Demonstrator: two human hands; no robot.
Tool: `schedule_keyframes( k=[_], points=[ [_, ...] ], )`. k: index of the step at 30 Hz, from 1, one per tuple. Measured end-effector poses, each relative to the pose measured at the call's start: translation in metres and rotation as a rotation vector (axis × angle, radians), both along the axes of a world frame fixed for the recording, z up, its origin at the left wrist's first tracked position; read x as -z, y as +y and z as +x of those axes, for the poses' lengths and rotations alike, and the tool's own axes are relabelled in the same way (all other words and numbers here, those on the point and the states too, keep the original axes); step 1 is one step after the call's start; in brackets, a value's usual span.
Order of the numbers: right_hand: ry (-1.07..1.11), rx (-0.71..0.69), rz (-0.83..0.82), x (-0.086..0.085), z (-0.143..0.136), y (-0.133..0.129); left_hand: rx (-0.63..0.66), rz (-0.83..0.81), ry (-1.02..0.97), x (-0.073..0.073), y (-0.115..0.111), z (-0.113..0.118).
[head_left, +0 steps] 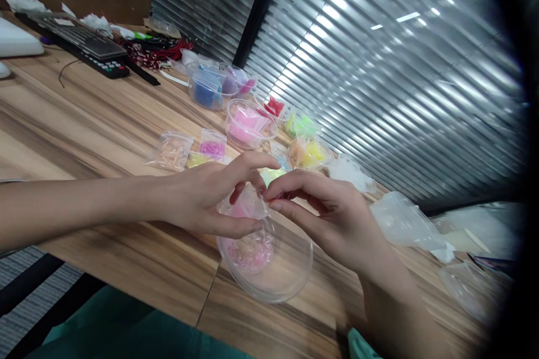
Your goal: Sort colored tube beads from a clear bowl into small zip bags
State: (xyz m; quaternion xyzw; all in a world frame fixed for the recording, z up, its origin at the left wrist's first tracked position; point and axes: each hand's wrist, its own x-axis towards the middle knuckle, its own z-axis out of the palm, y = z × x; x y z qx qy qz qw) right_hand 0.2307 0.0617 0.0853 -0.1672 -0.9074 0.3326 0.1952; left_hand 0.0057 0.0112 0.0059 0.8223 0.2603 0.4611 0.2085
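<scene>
A clear plastic bag with pink beads [250,252] sits in the near part of the scene, over a clear round tub [290,291]. My right hand [328,207] pinches the upper corner of that bag between thumb and fingertips. On its other side is my left hand [210,196], with thumb and index finger spread wide around the bag; its other fingers are curled and partly hidden. Just beyond my hands lie small zip bags: orange pieces [170,151], purple beads [213,148] and yellow ones [200,160].
Clear tubs with blue [207,87], pink [248,123] and yellow [314,152] contents line the window blinds [379,67]. A stack of clear lids [404,219] lies at right. Far left are a keyboard [84,39], a remote [112,69] and red-black wires [155,53].
</scene>
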Motion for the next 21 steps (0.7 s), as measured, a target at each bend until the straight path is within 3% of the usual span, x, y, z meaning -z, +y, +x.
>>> schedule_keyframes(
  k=[21],
  points=[
    [0.165, 0.059, -0.022, 0.0098, -0.0018, -0.0024, -0.017, -0.020, -0.038, 0.0019, -0.0001, 0.0008]
  ],
)
